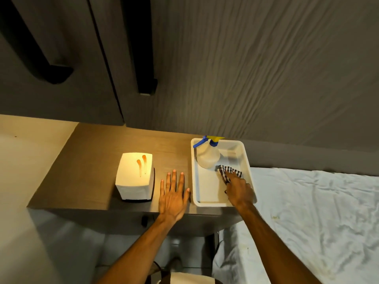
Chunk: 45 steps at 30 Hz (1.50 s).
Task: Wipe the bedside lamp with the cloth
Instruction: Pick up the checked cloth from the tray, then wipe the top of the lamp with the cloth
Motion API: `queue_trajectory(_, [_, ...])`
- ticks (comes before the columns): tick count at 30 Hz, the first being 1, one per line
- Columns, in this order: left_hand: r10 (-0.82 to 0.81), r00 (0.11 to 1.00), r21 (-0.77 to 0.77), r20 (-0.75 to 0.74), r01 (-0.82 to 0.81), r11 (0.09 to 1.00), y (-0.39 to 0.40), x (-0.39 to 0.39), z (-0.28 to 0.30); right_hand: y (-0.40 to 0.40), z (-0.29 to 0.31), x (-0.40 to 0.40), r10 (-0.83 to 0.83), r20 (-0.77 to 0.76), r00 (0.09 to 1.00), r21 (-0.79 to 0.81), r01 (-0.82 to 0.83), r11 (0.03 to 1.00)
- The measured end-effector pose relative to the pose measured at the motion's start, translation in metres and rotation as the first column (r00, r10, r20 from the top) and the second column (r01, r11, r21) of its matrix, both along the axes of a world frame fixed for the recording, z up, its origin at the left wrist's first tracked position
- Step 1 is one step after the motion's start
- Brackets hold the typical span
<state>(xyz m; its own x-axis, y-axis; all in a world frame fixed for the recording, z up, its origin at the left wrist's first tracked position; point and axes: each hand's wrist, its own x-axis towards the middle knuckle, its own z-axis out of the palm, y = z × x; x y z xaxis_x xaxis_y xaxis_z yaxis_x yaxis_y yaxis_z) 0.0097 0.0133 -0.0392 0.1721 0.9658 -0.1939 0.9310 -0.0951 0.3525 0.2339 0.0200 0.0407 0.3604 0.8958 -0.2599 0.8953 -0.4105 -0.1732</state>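
Observation:
The bedside lamp [134, 176] is a white, box-shaped shade, lit and glowing, standing on the wooden bedside table [92, 160]. To its right, my left hand [173, 193] lies flat on the tabletop with fingers spread, holding nothing. A checked cloth [227, 173] lies in the white tray [195, 181] at the table's right end. My right hand [239, 190] reaches into the tray and its fingers close on the cloth, which still rests on the tray's floor. Part of the cloth is hidden under my fingers.
A clear spray bottle [208, 154] with a blue and yellow trigger stands at the back of the tray, just behind the cloth. A bed with a white sheet [317, 212] lies to the right. Dark cabinet doors [71, 58] and a textured wall rise behind the table.

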Motion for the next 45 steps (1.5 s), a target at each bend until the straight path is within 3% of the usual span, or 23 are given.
queue_trajectory(2, [0.009, 0.995, 0.058, 0.097, -0.015, 0.998, -0.007, -0.005, 0.013, -0.008, 0.012, -0.007, -0.008, -0.054, 0.999, 0.137, 0.015, 0.99])
queue_trajectory(6, [-0.095, 0.961, 0.387, 0.258, -0.013, 0.922, -0.027, -0.017, 0.052, -0.033, 0.032, -0.046, 0.116, -0.167, 0.979, 0.439, -0.031, 0.898])
queue_trajectory(10, [-0.092, 0.951, 0.557, 0.295, -0.093, 0.826, -0.013, -0.053, 0.104, -0.036, 0.052, -0.118, 0.223, -0.218, 0.95, 0.534, -0.075, 0.842])
queue_trajectory(13, [0.035, 0.963, 0.528, 0.267, -0.177, 0.83, 0.008, -0.106, 0.127, -0.026, 0.067, -0.176, 0.265, -0.248, 0.932, 0.542, -0.093, 0.835])
queue_trajectory(16, [0.132, 0.969, 0.377, 0.21, -0.205, 0.903, 0.026, -0.154, 0.124, -0.021, 0.074, -0.22, 0.324, -0.294, 0.899, 0.564, -0.111, 0.818])
queue_trajectory(19, [0.115, 0.986, 0.22, 0.124, -0.14, 0.965, 0.038, -0.182, 0.105, -0.023, 0.067, -0.248, 0.36, -0.29, 0.887, 0.553, -0.152, 0.819])
queue_trajectory(22, [0.045, 0.98, 0.136, 0.192, -0.072, 0.988, 0.041, -0.192, 0.091, -0.034, 0.048, -0.267, 0.392, -0.225, 0.892, 0.454, -0.26, 0.852])
queue_trajectory(30, [0.065, 0.906, 0.121, 0.419, -0.127, 0.984, 0.042, -0.19, 0.078, -0.003, 0.032, -0.28, 0.494, -0.144, 0.857, 0.469, -0.381, 0.797])
queue_trajectory(34, [0.087, 0.941, 0.152, 0.326, -0.143, 0.978, 0.043, -0.19, 0.072, 0.026, 0.034, -0.274, 0.414, -0.24, 0.878, 0.414, -0.293, 0.862])
queue_trajectory(38, [0.092, 0.946, 0.183, 0.311, -0.155, 0.971, 0.043, -0.188, 0.071, -0.003, 0.031, -0.281, 0.316, -0.335, 0.888, 0.443, -0.148, 0.884])
queue_trajectory(42, [0.071, 0.935, 0.178, 0.348, -0.14, 0.974, 0.042, -0.19, 0.071, -0.039, 0.029, -0.298, 0.414, -0.233, 0.88, 0.427, -0.29, 0.856])
queue_trajectory(45, [0.078, 0.932, 0.159, 0.353, -0.142, 0.977, 0.043, -0.189, 0.072, -0.013, 0.037, -0.297, 0.496, -0.17, 0.851, 0.422, -0.392, 0.817])
